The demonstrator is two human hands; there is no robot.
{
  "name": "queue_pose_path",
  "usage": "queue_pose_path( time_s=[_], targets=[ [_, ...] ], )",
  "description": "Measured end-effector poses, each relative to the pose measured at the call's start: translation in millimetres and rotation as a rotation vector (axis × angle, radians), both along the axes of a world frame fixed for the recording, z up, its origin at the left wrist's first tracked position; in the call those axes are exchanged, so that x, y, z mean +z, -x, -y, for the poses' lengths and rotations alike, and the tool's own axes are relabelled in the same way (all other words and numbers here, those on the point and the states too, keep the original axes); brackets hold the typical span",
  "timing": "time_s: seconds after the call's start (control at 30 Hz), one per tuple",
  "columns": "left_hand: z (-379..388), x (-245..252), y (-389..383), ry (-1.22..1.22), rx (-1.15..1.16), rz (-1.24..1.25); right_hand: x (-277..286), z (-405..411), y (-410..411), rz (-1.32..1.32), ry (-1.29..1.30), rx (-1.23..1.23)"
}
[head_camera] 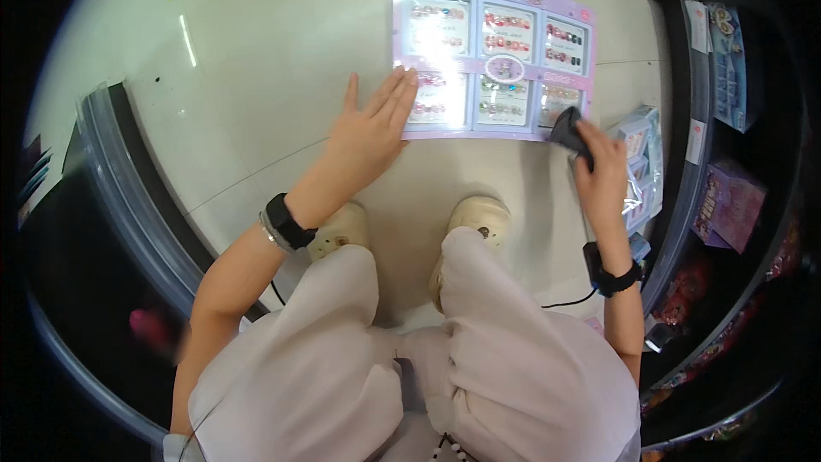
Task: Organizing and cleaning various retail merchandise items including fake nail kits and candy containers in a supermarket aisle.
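Observation:
A flat lilac display pack of press-on nails point(442, 65) lies on the floor before me, its clear windows showing rows of small decorated nails. Glare covers part of its left half. My left hand point(369, 125) rests on the pack's lower left edge with fingers extended and thumb apart, holding nothing. In my right hand point(603, 170) is a crumpled dark grey cloth point(566, 128), which overlaps the pack's lower right corner. The lower right window is partly hidden behind the cloth.
Glossy pale floor tiles point(269, 64) surround the pack. Another blue boxed set point(646, 167) in clear wrap sits at the right, by a black shelf unit point(677, 141) stocked with packages, including a purple box point(730, 208). A dark shelf point(138, 173) curves along the left.

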State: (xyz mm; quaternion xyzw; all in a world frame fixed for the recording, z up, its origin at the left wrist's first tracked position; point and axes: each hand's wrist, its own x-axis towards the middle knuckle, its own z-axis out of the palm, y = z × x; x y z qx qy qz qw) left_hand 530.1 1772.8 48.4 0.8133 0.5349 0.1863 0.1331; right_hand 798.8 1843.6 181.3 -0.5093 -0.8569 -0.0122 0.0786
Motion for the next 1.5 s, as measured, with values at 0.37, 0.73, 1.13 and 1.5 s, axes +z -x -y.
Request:
queue_pose_path(
  time_s=[0.37,0.73,1.13,1.5],
  targets=[
    [8.9,13.9,3.5,-0.021,0.077,0.062,-71.8,-93.4,154.3,-0.166,-0.253,0.43],
    [9.8,-1.9,6.4,-0.037,0.135,0.168,-86.9,17.1,112.4,-0.004,-0.085,0.487],
    [-2.7,1.6,-17.4,0.06,0.015,-0.07,-66.4,47.1,10.5,0.09,0.032,0.166],
    [-10.3,6.9,-22.8,0.056,0.016,-0.055,-25.9,22.8,-76.0,-0.192,0.021,-0.263]
  ],
)
